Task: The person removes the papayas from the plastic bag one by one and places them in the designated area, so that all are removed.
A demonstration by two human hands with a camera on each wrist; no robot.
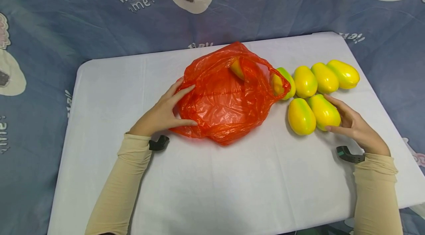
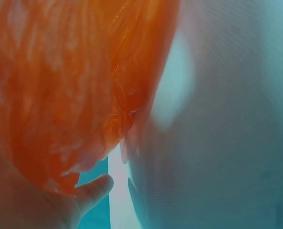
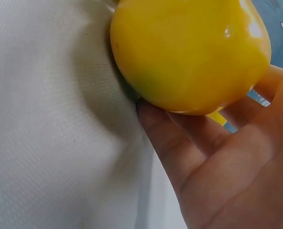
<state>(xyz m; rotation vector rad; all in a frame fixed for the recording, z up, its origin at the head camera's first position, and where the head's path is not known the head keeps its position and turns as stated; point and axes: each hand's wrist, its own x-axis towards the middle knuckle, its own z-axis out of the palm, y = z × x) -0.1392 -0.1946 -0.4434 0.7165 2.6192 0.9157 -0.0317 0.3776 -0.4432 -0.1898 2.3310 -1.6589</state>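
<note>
A red plastic bag point(image 1: 225, 106) lies on the table with its mouth spread, and part of a yellow fruit point(image 1: 237, 69) shows inside it. My left hand point(image 1: 162, 111) rests against the bag's left side, thumb and fingers spread along the plastic. On the right, my right hand point(image 1: 355, 128) holds a glossy yellow-green mango point(image 1: 323, 113), thumb at its near end and fingers at its far side. In the right wrist view, fingers point(image 3: 175, 148) lie against the underside of this mango point(image 3: 189, 52). Another mango point(image 1: 301, 117) sits directly to its left.
Behind the held mango stretches a row of several mangoes point(image 1: 324, 77). The leftmost of them point(image 1: 283, 83) is partly covered by the bag's handle. All lie on a white-covered table point(image 1: 212, 190), with a blue patterned cloth point(image 1: 99, 17) beyond its far edge.
</note>
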